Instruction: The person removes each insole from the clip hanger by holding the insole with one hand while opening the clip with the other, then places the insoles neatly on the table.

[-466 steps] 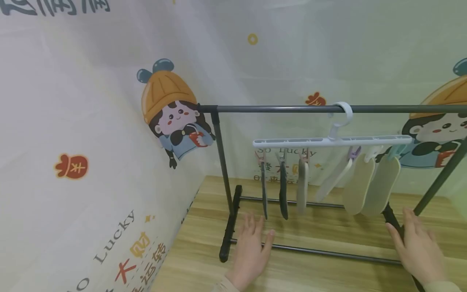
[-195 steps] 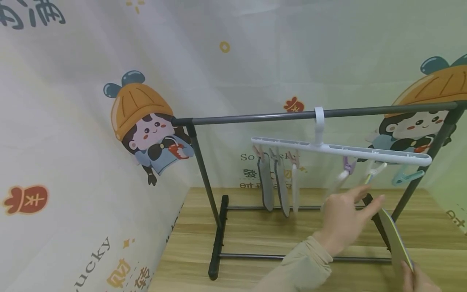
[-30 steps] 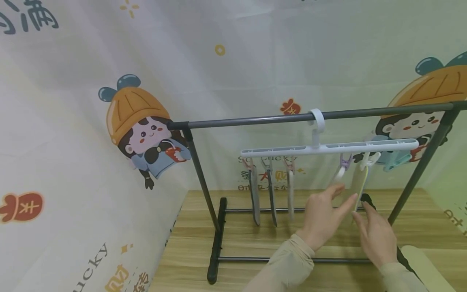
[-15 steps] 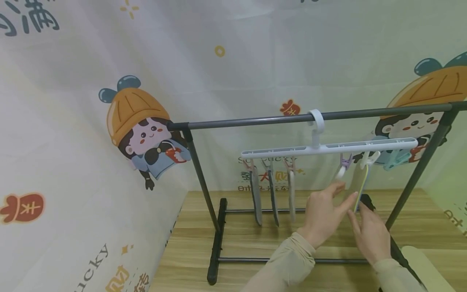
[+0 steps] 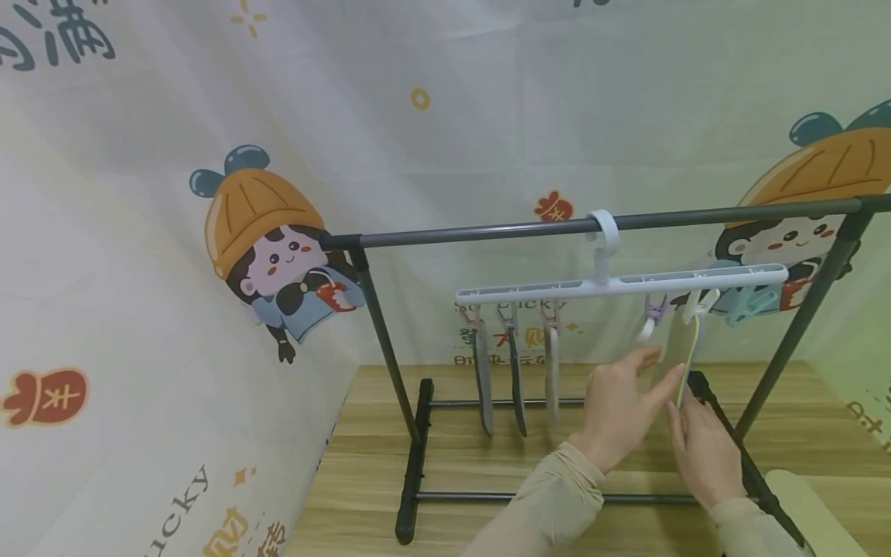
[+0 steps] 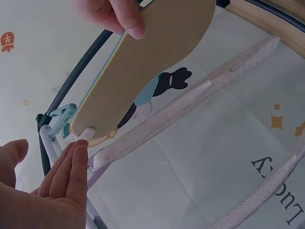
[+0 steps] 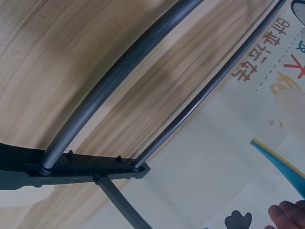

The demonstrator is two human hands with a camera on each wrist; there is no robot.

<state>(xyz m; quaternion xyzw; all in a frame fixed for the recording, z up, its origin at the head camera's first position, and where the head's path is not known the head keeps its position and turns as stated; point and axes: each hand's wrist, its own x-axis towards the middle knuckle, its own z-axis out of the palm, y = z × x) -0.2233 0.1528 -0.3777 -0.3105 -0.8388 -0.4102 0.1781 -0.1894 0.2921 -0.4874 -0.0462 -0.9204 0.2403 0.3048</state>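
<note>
A beige insole [image 5: 684, 352] with a yellow-and-blue edge hangs from the white clip [image 5: 698, 304] of a white clip hanger [image 5: 536, 292]. My right hand [image 5: 708, 458] pinches its lower part; the left wrist view shows the thumb lying flat on the insole [image 6: 157, 43]. My left hand [image 5: 619, 410] is held at the insole's other side, its fingers extended close to the white clip in the left wrist view, with the thumb apart. A pale insole on the purple clip [image 5: 654, 309] hangs partly behind my left hand. The teal clip [image 5: 750, 307] holds nothing.
The hanger hooks over a black rack's top bar [image 5: 473, 231]. Several insoles [image 5: 483, 383] hang on its left half. A pale insole [image 5: 807, 510] lies on the wooden table [image 5: 362, 464] at the right. A printed cloth stands behind the rack.
Since the oldest frame, the far-right insole has come off the teal clip and now lies on the table. Both hands have moved to the white clip's insole; lately they have barely shifted.
</note>
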